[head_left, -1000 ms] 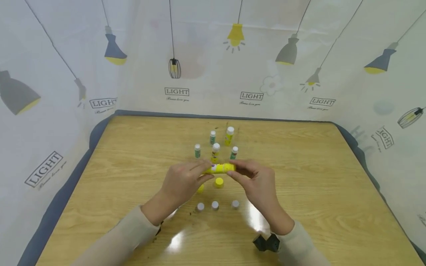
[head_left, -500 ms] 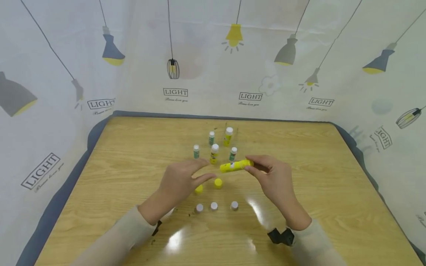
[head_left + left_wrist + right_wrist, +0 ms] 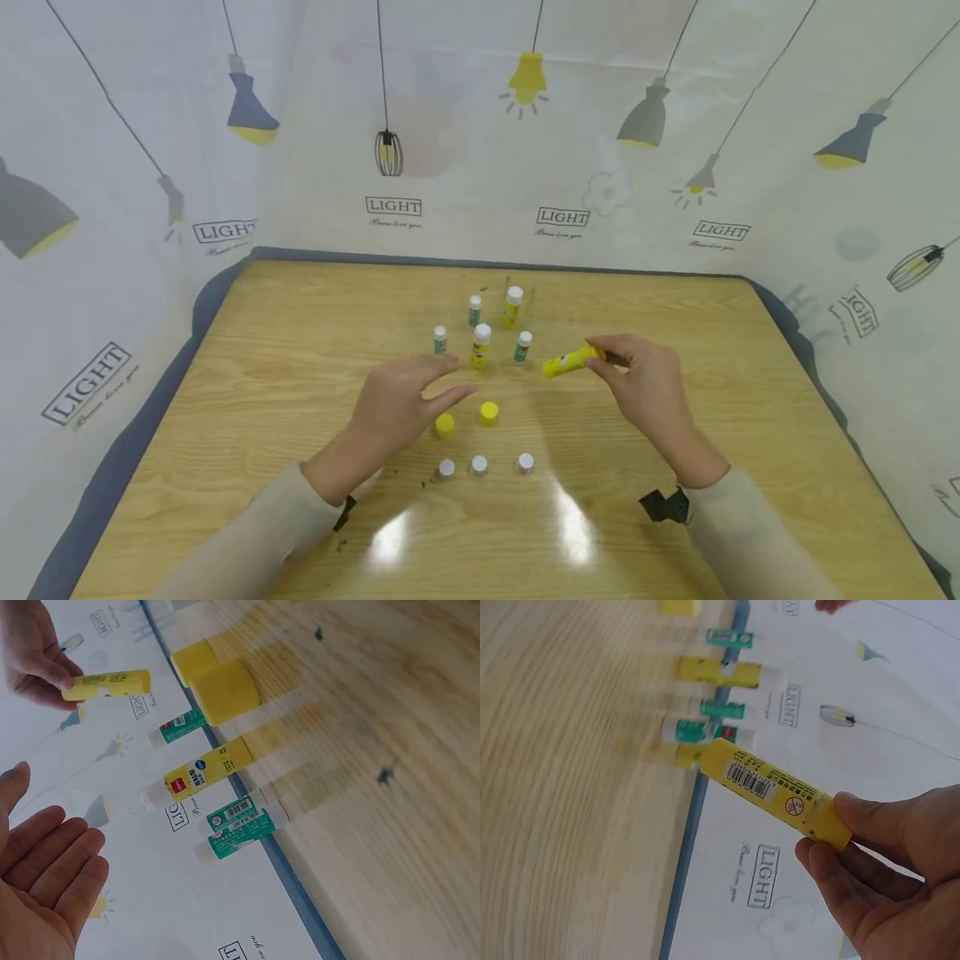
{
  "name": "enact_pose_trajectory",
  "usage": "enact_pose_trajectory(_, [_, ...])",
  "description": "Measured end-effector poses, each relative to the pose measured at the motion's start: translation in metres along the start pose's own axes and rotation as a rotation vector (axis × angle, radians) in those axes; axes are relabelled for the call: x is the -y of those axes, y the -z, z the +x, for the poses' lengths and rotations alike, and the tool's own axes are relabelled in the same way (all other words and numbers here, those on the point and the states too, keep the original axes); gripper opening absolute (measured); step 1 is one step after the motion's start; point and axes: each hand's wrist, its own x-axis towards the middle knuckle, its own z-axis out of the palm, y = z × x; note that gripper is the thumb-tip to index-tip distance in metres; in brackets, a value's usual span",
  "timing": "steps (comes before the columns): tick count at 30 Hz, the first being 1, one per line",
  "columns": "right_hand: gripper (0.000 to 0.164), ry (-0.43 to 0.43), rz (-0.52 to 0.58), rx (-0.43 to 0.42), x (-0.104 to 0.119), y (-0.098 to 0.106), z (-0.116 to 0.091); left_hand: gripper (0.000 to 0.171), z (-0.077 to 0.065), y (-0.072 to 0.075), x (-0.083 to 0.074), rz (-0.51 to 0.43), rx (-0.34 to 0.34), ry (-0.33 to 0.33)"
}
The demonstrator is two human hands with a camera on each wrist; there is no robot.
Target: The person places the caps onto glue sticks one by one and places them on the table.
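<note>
My right hand (image 3: 651, 392) pinches one end of a yellow glue stick (image 3: 567, 362) between thumb and fingers, raised above the table right of the other sticks. A barcode label shows on this stick in the right wrist view, and its free end points away from the hand. My left hand (image 3: 397, 408) holds nothing; its fingers are extended with the thumb apart. Just beyond it stand a yellow glue stick (image 3: 480, 348) with a white top and a small green glue stick (image 3: 440, 340). Two yellow caps (image 3: 489, 412) sit near the left fingertips.
Another green stick (image 3: 522, 348), a second yellow stick (image 3: 512, 308) and a further green stick (image 3: 475, 312) stand upright farther back. Three small white caps (image 3: 479, 465) lie in a row nearer the person. A printed curtain (image 3: 480, 150) surrounds the wooden table (image 3: 750, 400).
Both hands were on the yellow glue stick; the left fingers let go. My right hand has carried it to the right and slightly up, while the left hand shifted slightly left.
</note>
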Motion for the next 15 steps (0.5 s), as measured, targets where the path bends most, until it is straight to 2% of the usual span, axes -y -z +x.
enact_pose_trajectory(6, [0.029, -0.069, -0.071, 0.072, -0.027, 0.005, 0.008, 0.039, -0.002, -0.001, 0.001, -0.006, 0.004, 0.018])
enact_pose_trajectory(15, [0.028, -0.121, -0.190, 0.078, -0.066, 0.019, 0.019, 0.037, -0.003, 0.000, -0.001, -0.006, 0.016, 0.040])
